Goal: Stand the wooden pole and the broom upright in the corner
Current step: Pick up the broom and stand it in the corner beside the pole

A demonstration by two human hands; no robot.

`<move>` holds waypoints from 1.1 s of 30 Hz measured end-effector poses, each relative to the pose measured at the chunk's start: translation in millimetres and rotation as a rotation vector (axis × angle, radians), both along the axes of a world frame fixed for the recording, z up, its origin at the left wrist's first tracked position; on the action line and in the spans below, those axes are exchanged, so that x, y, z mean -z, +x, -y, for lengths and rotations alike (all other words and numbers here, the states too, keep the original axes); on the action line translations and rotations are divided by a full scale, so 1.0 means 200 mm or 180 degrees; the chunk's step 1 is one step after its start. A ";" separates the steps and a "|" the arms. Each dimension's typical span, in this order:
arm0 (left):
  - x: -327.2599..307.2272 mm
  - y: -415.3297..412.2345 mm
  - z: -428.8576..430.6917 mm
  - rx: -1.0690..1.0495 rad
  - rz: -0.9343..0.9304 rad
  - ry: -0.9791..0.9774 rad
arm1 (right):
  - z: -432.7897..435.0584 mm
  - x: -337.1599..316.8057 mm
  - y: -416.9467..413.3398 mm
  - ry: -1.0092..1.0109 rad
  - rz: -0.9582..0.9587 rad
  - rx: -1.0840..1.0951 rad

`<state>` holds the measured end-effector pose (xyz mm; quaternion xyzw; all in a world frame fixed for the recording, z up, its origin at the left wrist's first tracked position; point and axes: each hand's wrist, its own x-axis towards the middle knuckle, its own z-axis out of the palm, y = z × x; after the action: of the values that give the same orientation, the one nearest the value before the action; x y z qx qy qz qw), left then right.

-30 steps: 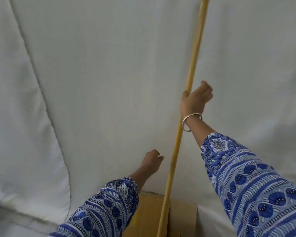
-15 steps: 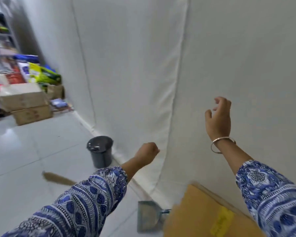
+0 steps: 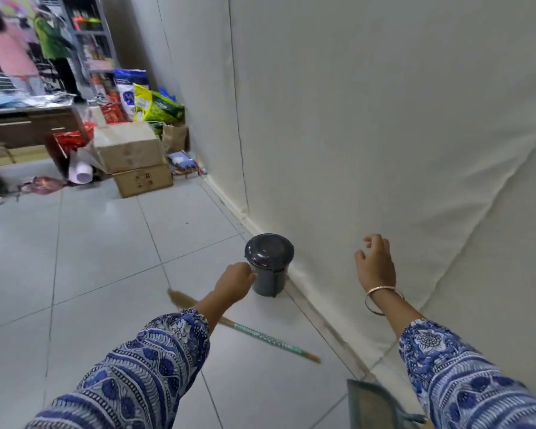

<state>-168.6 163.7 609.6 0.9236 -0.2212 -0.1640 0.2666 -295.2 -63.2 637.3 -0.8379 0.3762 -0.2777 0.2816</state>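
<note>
The broom (image 3: 260,334) lies flat on the floor tiles (image 3: 106,243) near a grey bin (image 3: 270,264), left hand (image 3: 234,281) a loose empty fist, right hand (image 3: 376,263) open and empty.

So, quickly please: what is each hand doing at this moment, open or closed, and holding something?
Left hand: closed in a loose fist, holding nothing.
Right hand: open, fingers curled, holding nothing.

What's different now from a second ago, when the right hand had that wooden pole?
The right hand has let go of the pole, which is out of view now, and hangs open and empty. The view has swung left to the floor, where the broom lies flat beside a grey bin. The left hand stays loosely curled, holding nothing.
</note>
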 end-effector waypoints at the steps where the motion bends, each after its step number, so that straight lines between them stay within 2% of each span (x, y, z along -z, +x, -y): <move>1: 0.03 0.10 -0.01 -0.0017 -0.0024 0.0039 | 0.00 0.05 0.11 0.0048 -0.0034 0.0002; 10: 0.29 1.07 0.05 -0.0030 -0.0240 0.0574 | 0.06 0.47 1.08 0.0594 -0.0595 0.0079; 17: 0.81 1.63 0.20 0.0349 -0.0686 0.0960 | 0.10 0.98 1.50 0.1198 -0.1052 0.0507; 21: 1.35 1.86 0.31 0.0747 -0.0926 0.1398 | 0.15 1.54 1.63 0.1919 -0.1016 0.1339; 25: 2.03 1.94 0.40 0.1254 -0.1039 0.1803 | 0.16 2.35 1.63 0.2933 -0.0923 0.2171; 28: 2.48 1.95 0.47 0.1610 -0.1028 0.1989 | 0.15 2.87 1.60 0.3677 -0.0892 0.2493; 33: 3.27 1.90 0.66 0.2095 -0.0925 0.1970 | 0.12 3.65 1.63 0.4486 -0.0053 0.3210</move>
<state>211.1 31.1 -45.1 0.8080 -0.4033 -0.4255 -0.0590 31.4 -86.6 -91.7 -0.2032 0.7893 -0.0654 0.5757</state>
